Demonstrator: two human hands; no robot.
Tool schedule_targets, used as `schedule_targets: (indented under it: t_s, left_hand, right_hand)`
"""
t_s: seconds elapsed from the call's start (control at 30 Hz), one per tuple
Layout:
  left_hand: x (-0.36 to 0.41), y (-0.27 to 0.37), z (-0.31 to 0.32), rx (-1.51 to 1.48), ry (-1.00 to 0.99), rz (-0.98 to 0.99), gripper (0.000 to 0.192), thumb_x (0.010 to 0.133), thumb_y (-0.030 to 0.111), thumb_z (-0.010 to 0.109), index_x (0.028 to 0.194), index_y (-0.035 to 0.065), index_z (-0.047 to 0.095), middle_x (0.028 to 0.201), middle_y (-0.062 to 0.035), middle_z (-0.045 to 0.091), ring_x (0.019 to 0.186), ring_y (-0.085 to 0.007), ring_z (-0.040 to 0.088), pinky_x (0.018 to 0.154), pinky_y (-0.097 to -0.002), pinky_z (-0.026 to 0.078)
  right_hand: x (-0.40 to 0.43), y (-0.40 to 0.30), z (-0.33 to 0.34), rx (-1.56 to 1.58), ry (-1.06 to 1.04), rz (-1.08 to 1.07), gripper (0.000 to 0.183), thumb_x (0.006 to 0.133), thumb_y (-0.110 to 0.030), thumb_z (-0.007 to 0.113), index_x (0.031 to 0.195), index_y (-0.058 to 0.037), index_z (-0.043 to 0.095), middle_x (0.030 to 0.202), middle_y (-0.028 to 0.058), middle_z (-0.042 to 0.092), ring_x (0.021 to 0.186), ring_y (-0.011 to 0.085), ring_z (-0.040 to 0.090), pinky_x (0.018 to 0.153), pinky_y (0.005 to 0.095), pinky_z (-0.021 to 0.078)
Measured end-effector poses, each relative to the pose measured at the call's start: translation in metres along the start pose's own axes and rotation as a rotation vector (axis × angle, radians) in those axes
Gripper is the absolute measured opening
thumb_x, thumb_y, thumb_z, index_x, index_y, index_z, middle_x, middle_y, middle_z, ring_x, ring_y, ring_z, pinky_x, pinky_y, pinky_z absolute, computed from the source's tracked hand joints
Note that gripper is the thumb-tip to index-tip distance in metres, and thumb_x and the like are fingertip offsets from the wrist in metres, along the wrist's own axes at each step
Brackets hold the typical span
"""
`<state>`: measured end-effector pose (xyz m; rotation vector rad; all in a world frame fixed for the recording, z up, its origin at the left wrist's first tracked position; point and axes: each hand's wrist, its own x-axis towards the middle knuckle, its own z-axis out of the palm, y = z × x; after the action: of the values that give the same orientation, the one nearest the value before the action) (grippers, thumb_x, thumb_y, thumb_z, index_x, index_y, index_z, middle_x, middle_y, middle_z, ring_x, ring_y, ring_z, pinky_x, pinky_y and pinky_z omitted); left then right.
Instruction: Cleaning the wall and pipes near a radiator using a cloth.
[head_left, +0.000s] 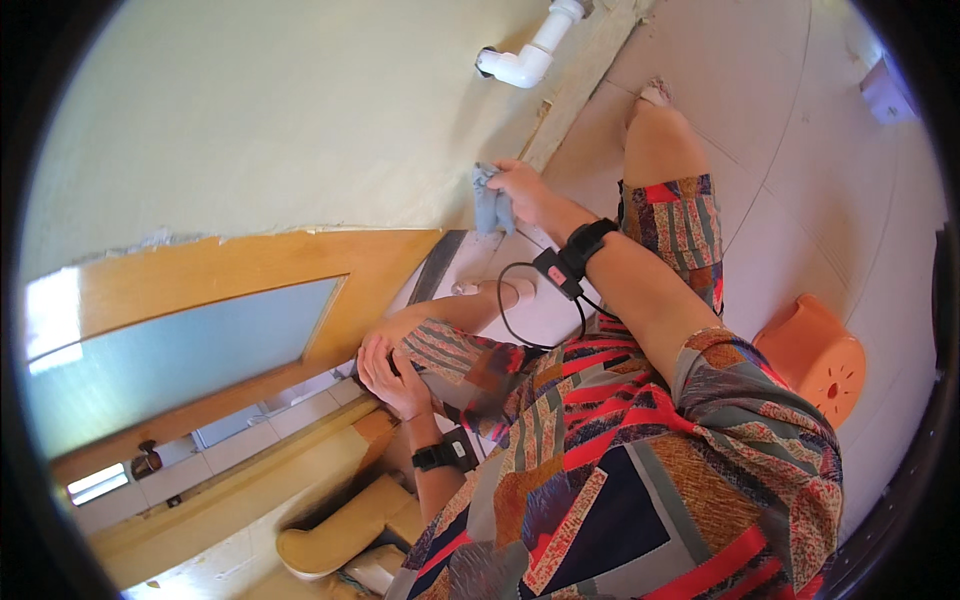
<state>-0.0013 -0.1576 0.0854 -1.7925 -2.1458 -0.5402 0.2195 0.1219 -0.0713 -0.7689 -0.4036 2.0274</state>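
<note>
My right hand (523, 190) grips a bunched grey-blue cloth (491, 204) at the foot of the pale painted wall (285, 120), near the corner by the wooden door frame. A black strap with a small cabled box (558, 272) is on that wrist. My left hand (391, 376) rests on my bent left knee, holding nothing, its fingers slightly spread. Another strapped device (444, 452) sits on the left wrist.
A white plastic elbow pipe (525, 66) comes out of the wall above the baseboard. An orange plastic stool (814, 356) stands on the tiled floor at the right. A wooden door with a frosted pane (202, 352) is at the left, a tan padded object (337, 529) below it.
</note>
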Motion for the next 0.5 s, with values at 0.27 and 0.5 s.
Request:
schedule_targets:
  t_s: [0.27,0.5]
  left_hand:
    - [-0.005,-0.008,0.027,0.01,0.016,0.011,0.024,0.09,0.015,0.065,0.112,0.0054,0.069,0.124,-0.0108,0.067,0.124,-0.0363,0.054,0.113,-0.0485,0.035]
    - [-0.006,-0.011,0.046,0.087,-0.005,-0.052,0.027,0.089,0.02,0.068,0.114,0.0113,0.07,0.126,-0.0083,0.066,0.129,-0.0386,0.049,0.111,-0.0479,0.035]
  right_hand:
    - [-0.042,-0.064,-0.01,-0.179,-0.231,0.057,0.034,0.088,0.001,0.055,0.121,0.0033,0.062,0.105,0.0145,0.068,0.094,0.0243,0.068,0.084,0.039,0.0568]
    - [-0.081,-0.112,0.011,-0.454,-0.33,0.095,0.022,0.093,-0.023,0.069,0.104,-0.0034,0.065,0.09,0.0059,0.067,0.081,0.0193,0.066,0.074,0.0351,0.0553]
